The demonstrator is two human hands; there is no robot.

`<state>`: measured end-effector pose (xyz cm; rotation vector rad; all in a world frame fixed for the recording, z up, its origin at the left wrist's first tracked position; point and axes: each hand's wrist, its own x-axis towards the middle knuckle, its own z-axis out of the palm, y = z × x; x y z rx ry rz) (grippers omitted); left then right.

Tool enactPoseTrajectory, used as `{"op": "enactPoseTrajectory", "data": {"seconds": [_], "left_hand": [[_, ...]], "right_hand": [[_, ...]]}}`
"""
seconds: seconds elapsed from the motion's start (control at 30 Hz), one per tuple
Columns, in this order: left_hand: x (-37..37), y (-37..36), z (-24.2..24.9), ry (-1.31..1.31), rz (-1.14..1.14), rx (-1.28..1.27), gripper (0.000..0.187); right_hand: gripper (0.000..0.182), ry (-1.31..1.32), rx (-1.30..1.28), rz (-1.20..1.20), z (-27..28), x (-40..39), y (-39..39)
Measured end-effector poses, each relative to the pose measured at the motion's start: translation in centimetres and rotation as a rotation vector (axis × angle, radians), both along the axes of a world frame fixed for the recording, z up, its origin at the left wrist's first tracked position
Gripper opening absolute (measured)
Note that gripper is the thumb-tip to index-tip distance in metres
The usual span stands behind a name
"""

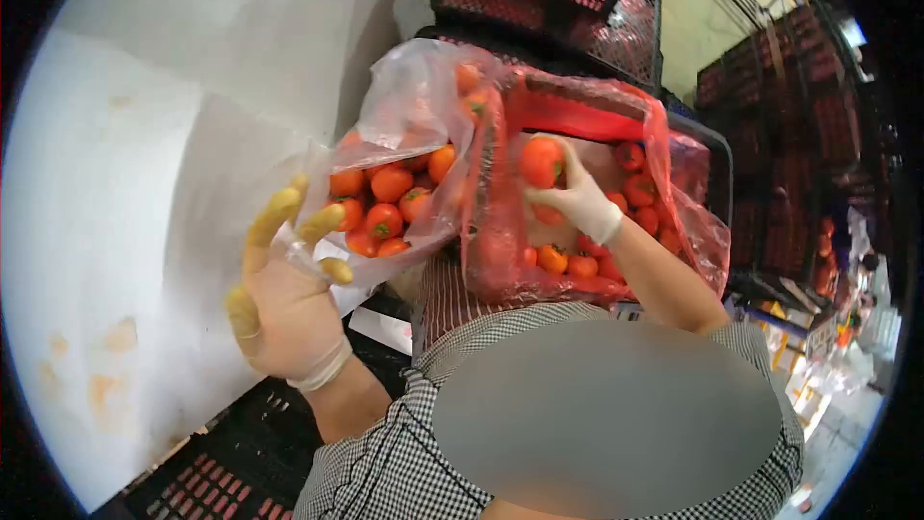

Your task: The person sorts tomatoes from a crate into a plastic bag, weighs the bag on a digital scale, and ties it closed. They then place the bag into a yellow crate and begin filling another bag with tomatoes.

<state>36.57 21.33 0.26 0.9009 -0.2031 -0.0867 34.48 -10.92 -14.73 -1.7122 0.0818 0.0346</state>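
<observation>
My right hand (576, 195), in a white glove, grips a red tomato (542, 162) above a crate lined with red plastic (496, 250). Several more tomatoes (581, 266) lie along the crate's near and right sides. To the left, my left hand (289, 299) is palm up with its fingers spread; its glove is stained yellow at the fingertips. Its fingers are beside the edge of a clear plastic bag (409, 111) full of tomatoes (391, 183). Whether they touch the bag is hard to tell.
Dark plastic crates (549, 0) are stacked beyond the lined crate, and more (770, 135) stand at the right. A white surface (135, 183) fills the left side. Another black crate (231, 462) is at the lower left.
</observation>
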Motion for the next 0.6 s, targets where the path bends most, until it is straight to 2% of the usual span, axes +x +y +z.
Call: {"op": "enactPoseTrajectory", "data": {"seconds": [0.03,0.1,0.2,0.23,0.3,0.37,0.4,0.43,0.5,0.53,0.6], "left_hand": [[0.2,-0.1,-0.3,0.011,-0.009,-0.032,0.085],[0.6,-0.3,-0.7,-0.004,-0.008,-0.054,0.085],[0.9,-0.9,-0.5,-0.008,0.004,-0.095,0.083],[0.7,-1.0,-0.3,0.015,0.009,-0.061,0.082],[0.5,-0.6,-0.3,0.002,0.052,-0.054,0.082],[0.2,-0.5,-0.7,0.001,-0.002,-0.004,0.080],[-0.2,-1.1,-0.3,0.029,0.024,-0.033,0.078],[-0.3,-1.0,-0.4,0.016,0.028,-0.037,0.078],[-0.6,-0.8,-1.0,0.018,-0.014,-0.067,0.078],[-0.5,-0.8,-1.0,0.034,0.045,-0.079,0.068],[-0.4,-0.5,-1.1,0.023,0.071,-0.095,0.062]], "right_hand": [[0.071,-0.002,-0.002,0.017,2.0,0.3,1.1],[0.077,0.061,0.872,-0.083,4.7,1.3,4.5],[0.085,0.003,0.705,-0.050,6.1,4.2,9.3],[0.083,-0.162,0.563,0.046,4.7,5.1,10.2],[0.077,-0.403,0.600,0.321,4.1,6.5,11.3],[0.071,-0.344,0.550,0.377,1.9,8.4,9.4],[0.071,-0.502,0.240,0.243,2.3,9.9,9.1],[0.071,-0.608,-0.517,0.062,3.5,11.6,8.3],[0.070,-0.570,-0.816,-0.100,4.3,15.7,8.7],[0.062,-0.560,-1.090,-0.097,3.2,17.7,8.3],[0.049,-0.199,-1.290,0.070,0.8,22.5,6.5]]}}
